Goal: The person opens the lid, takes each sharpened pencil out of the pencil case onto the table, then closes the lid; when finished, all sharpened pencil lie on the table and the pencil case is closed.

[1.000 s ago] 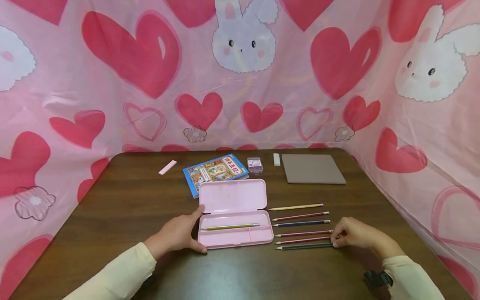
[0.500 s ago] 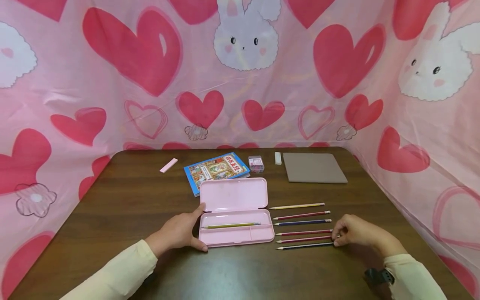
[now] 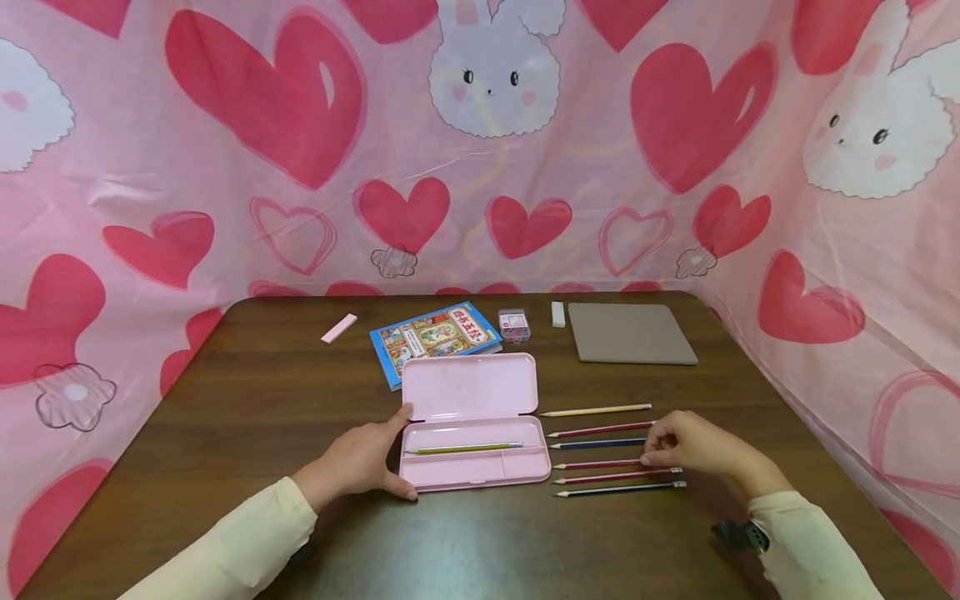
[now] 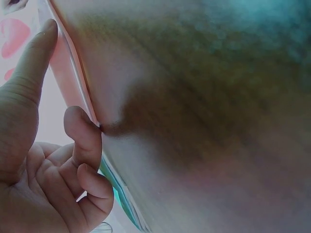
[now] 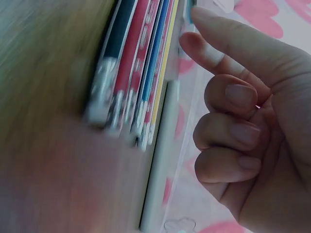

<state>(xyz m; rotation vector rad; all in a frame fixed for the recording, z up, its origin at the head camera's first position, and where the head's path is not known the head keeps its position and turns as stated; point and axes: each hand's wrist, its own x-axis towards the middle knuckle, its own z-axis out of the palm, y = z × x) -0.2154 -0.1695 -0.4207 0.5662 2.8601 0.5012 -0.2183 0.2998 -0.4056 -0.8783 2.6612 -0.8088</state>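
Six pencils [image 3: 617, 477]: three red, one yellow, one blue, one dark; sharpened, side by side on the surface [image 3: 480, 546]. Right hand [image 3: 693, 443] over their rear ends, thumb and forefinger slightly parted.
Pencil case [image 3: 470, 386]: pink, open, right of left hand [image 3: 352, 465], whose thumb and forefinger spread along its edge; one yellow-green pencil [image 3: 465, 448] inside.

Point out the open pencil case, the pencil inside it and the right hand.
Pencil case [image 3: 470, 388]: head view, inside of the raised lid.
Pencil in the case [image 3: 467, 448]: head view, middle of its shaft.
Right hand [image 3: 701, 443]: head view, back of the hand.
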